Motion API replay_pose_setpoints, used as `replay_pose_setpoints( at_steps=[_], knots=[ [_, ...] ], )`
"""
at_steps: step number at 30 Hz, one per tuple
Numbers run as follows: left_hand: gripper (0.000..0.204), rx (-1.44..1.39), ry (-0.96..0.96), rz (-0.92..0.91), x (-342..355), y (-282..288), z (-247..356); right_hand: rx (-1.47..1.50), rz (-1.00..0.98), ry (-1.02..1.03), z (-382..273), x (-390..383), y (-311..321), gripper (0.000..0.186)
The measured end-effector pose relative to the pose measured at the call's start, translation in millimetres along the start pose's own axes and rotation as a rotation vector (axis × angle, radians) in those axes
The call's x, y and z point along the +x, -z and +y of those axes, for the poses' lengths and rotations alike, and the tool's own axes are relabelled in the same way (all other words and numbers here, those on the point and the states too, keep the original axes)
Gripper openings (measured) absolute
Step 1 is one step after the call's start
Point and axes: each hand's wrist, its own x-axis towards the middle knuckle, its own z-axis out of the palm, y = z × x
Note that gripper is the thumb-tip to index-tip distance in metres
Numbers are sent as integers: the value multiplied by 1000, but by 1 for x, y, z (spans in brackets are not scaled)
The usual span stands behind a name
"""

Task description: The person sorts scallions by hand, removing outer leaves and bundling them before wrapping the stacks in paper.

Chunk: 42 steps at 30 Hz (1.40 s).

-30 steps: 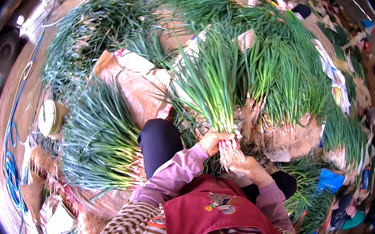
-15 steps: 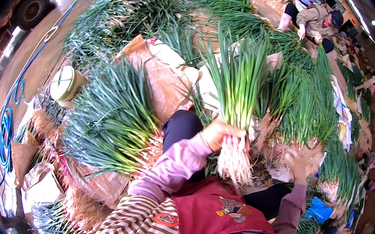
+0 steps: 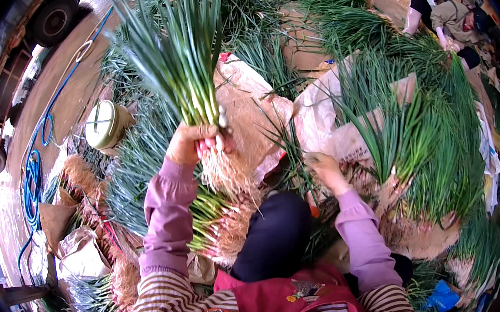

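My left hand (image 3: 185, 143) is closed round a bunch of green onions (image 3: 193, 79), just above its pale, stringy roots. The bunch stands upright, leaves up, in front of a large pile of green onions (image 3: 143, 185) on the left. My right hand (image 3: 326, 171) is in front of a pale sack (image 3: 318, 109). Its fingers look curled in; whether they hold anything is hidden. A loose bunch of green onions (image 3: 393, 159) lies to the right of that hand, roots toward me.
More green onions (image 3: 452, 165) spread along the right. A lidded pale bucket (image 3: 106, 123) stands left, near a coiled blue hose (image 3: 32, 185). Another person (image 3: 457, 15) works at the upper right. A truck wheel (image 3: 56, 21) shows at the upper left.
My left hand has carried the green onion bunch left and up. My right hand has moved up and left, from beside the right-hand onions to the sack. The view has shifted.
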Motion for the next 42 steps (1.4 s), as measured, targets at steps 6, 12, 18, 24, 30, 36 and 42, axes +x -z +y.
replay_pose_setpoints(
  at_steps=[6,12,18,24,30,36,42],
  knots=[
    [39,-151,156,368,27,72,-80,-658,311,346,-6,147,-17,55],
    [16,-156,536,591,44,128,-213,-1036,247,551,-9,274,-14,58],
    [24,-31,564,816,58,144,-282,-1324,-44,514,-3,360,-28,55],
    [22,13,603,880,66,148,-297,-527,590,360,-31,417,69,13],
    [21,67,565,848,69,143,-294,-434,618,174,-80,373,147,49],
    [25,30,564,834,63,147,-289,-924,122,-8,-3,230,-34,102],
    [28,49,583,813,62,139,-278,-658,144,59,129,154,-69,51]
  ],
)
